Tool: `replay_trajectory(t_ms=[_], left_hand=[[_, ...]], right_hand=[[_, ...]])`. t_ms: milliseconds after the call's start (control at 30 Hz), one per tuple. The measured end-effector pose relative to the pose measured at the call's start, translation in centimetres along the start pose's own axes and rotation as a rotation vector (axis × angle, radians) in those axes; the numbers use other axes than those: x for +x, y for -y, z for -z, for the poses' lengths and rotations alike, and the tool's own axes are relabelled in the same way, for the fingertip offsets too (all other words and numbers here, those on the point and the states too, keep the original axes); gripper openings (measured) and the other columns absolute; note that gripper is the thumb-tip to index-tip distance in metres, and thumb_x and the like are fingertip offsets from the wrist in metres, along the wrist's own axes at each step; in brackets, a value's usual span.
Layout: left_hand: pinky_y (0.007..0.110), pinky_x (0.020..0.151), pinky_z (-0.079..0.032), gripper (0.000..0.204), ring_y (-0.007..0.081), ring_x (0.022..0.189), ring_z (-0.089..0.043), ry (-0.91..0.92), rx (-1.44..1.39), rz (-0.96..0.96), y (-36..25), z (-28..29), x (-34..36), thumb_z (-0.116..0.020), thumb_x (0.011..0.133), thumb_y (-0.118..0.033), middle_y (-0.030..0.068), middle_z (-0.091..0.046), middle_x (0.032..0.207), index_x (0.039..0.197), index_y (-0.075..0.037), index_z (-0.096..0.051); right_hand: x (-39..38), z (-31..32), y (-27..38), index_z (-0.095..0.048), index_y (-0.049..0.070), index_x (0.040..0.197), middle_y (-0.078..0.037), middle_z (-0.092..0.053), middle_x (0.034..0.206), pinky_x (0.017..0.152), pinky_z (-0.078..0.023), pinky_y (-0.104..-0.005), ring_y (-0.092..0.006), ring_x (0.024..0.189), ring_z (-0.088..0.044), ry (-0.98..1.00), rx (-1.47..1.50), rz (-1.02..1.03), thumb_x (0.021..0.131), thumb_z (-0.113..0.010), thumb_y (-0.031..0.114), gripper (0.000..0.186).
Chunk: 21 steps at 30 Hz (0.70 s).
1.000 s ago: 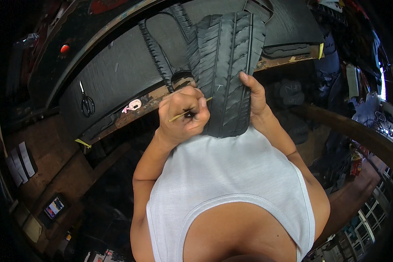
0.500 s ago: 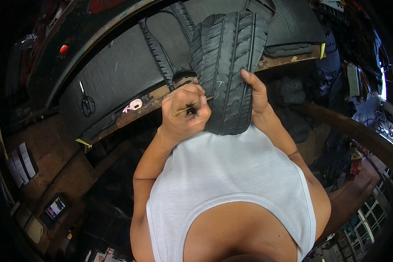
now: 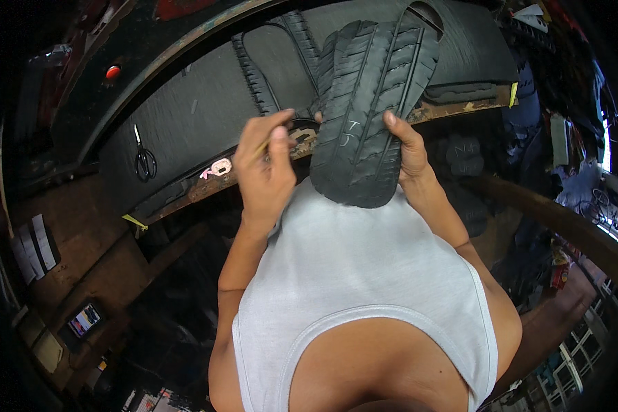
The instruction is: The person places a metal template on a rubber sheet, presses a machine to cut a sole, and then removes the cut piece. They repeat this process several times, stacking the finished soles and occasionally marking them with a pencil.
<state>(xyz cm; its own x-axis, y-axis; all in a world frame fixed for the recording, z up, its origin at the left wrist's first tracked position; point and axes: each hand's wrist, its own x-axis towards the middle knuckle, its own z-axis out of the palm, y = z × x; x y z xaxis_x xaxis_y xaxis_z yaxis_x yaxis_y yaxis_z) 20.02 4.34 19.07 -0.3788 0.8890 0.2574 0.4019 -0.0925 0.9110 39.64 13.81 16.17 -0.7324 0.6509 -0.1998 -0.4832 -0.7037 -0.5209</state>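
And the right hand (image 3: 412, 152) clamps the black rubber sole (image 3: 376, 110) between table (image 3: 175, 141) and white shirt (image 3: 378, 264), likely to steady its marked face; the left hand (image 3: 262, 165), off the sole, pinches what seems a thin stick (image 3: 261, 147), blurred here. Scissors (image 3: 143, 163) lie well leftward, while a looped tread strip (image 3: 251, 77) crowds the sole's far left side!
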Motion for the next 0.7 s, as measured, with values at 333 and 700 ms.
replay_trajectory(t_ms=[333, 700], left_hand=[[0.030, 0.082, -0.045, 0.029, 0.0181, 0.090, -0.055, -0.283, 0.077, 0.058, 2.9, 0.6, -1.9, -0.051, 0.106, -0.022, 0.0108, -0.059, 0.097, 0.104, 0.006, -0.059], [0.035, 0.086, -0.051, 0.027, 0.0224, 0.094, -0.065, -0.644, 0.466, 0.314, 10.9, 9.7, -1.9, -0.051, 0.103, -0.012, 0.0149, -0.065, 0.109, 0.116, 0.005, -0.067]], right_hand=[[2.2, -0.3, -0.7, -0.045, -0.006, 0.140, -0.020, -0.061, 0.130, 0.099, -0.054, -0.0378, -0.0261, 0.115, -0.064, -0.175, -0.183, 0.096, 0.099, -0.066, 0.032, 0.059], [1.5, 0.4, -0.2, -0.040, -0.015, 0.141, -0.036, -0.055, 0.133, 0.094, -0.060, -0.0475, -0.0402, 0.110, -0.068, 0.051, 0.129, -0.015, 0.103, -0.047, 0.038, 0.065]])
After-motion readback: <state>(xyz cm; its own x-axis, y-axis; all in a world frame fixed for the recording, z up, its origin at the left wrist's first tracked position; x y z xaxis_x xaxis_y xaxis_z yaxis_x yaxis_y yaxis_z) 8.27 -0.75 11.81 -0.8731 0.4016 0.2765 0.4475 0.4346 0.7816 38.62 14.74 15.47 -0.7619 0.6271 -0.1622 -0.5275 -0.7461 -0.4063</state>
